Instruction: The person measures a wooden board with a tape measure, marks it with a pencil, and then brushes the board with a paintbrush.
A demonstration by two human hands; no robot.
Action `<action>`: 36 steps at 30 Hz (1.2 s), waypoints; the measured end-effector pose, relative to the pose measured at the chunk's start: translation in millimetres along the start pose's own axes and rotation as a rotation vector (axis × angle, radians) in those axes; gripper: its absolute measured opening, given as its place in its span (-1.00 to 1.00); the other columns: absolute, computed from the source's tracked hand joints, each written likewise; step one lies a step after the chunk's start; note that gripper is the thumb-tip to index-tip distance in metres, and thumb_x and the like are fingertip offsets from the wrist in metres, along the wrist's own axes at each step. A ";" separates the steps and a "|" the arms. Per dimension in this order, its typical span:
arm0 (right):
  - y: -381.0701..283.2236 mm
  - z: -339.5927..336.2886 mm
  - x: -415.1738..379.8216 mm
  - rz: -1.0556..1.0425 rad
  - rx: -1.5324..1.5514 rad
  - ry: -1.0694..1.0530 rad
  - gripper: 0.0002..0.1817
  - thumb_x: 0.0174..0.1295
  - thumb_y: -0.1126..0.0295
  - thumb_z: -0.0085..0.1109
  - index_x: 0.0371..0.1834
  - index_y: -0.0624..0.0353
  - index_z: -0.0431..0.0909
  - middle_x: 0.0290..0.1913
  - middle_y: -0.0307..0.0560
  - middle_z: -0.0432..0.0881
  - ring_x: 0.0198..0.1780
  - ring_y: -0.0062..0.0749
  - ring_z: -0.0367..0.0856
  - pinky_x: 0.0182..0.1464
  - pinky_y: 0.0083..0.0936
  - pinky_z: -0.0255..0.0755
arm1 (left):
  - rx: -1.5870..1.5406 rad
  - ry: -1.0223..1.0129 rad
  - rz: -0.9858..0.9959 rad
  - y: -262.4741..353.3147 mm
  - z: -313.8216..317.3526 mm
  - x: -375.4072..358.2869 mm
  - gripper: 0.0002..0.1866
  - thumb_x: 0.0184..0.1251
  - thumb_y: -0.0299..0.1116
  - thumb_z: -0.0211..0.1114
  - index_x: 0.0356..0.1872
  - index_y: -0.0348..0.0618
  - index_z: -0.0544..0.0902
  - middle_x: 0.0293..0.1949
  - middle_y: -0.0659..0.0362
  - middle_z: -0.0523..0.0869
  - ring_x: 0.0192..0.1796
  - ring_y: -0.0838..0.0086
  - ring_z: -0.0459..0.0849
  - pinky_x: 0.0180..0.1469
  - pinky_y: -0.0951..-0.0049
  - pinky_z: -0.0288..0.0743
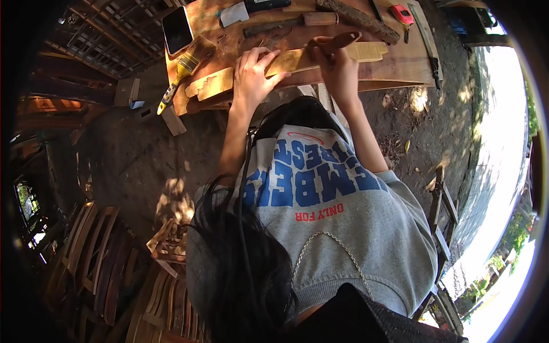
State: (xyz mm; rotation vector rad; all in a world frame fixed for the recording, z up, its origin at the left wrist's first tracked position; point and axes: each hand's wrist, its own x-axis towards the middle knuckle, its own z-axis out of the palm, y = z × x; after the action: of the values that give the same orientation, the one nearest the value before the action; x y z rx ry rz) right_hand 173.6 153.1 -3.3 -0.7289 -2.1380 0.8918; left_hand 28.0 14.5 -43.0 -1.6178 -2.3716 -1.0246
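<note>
A long pale wooden piece (297, 62) with notched, stepped ends lies across the wooden tabletop (400, 68). My left hand (254, 74) rests on its left half, thumb and fingers spread over the wood. Above the middle of the piece, my right hand (337, 63) is closed around a dark brown wooden handle (345, 40); the tool's other end is hidden by the hand. Just beyond lie a tool with a wooden handle (320, 19) and a rough dark stick (366, 23). A yellow-handled brush (182, 74) sits at the table's left edge.
A phone (177, 30), a whitish piece (234, 15) and a red tape measure (402, 15) are on the table. A metal ruler or saw-like strip (424, 43) lies near its right edge. Curved wooden slats (97, 251) stand at lower left, a small wooden frame (168, 246) beside them.
</note>
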 end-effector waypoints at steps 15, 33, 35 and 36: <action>34.2 -39.0 8.6 -0.081 -0.224 0.146 -0.85 0.28 0.30 0.26 -0.18 0.07 0.64 -0.41 0.01 0.71 -0.35 -0.20 0.75 -0.40 -0.37 0.55 | -0.003 0.028 -0.008 5.1 0.5 1.4 -0.49 -0.08 -0.03 0.54 -0.06 0.00 0.73 -0.08 0.25 0.64 -0.03 0.26 0.59 0.09 0.24 0.43; 38.4 -28.8 3.6 -0.033 -0.352 0.199 -0.86 0.32 0.29 0.17 -0.12 0.01 0.55 -0.39 0.00 0.71 -0.36 -0.01 0.71 -0.42 -0.25 0.54 | -0.019 -0.021 -0.075 3.1 4.3 1.0 -0.47 -0.07 0.02 0.51 -0.01 0.10 0.71 -0.03 0.29 0.63 0.05 0.29 0.55 0.18 0.25 0.35; 13.8 -5.3 -7.0 -0.077 -0.271 0.093 -0.87 0.28 0.39 0.21 -0.13 0.06 0.55 -0.39 -0.04 0.71 -0.38 -0.05 0.71 -0.41 -0.27 0.54 | -0.022 -0.034 -0.084 1.9 4.2 1.3 -0.47 -0.06 0.02 0.51 -0.01 0.10 0.71 -0.03 0.29 0.63 0.06 0.30 0.55 0.19 0.24 0.35; 9.0 2.2 -8.9 -0.099 -0.131 0.056 -0.86 0.26 0.41 0.24 -0.14 0.10 0.57 -0.38 -0.04 0.71 -0.37 -0.07 0.72 -0.39 -0.30 0.55 | -0.022 -0.038 -0.083 2.4 4.2 1.4 -0.47 -0.06 0.02 0.51 -0.01 0.10 0.71 -0.03 0.29 0.63 0.06 0.30 0.55 0.19 0.24 0.35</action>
State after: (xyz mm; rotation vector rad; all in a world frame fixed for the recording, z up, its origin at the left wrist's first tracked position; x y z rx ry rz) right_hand 179.2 151.4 -14.7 -0.6976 -2.1776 0.6759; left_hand 30.6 18.6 -44.5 -1.5713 -2.4802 -1.0475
